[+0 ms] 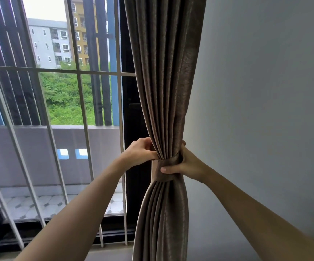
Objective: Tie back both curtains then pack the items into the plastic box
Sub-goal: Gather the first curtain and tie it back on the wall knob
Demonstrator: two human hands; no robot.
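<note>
Gripping curtain [163, 72] | left hand [141, 152] | right hand [186, 164] | tieback [166, 171]

Brown cloth curtain [163, 72] faintly sheeny; wall [265, 91] matt, smooth

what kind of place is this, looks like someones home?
Probably a room in an upper-floor flat: a brown curtain hangs beside a barred window that opens on a tiled balcony, with apartment blocks beyond.

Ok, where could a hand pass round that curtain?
Right of the curtain, the bare wall leaves open room. On its left the window bars stand close. At the tie band it is crowded: left hand, right hand.
</note>
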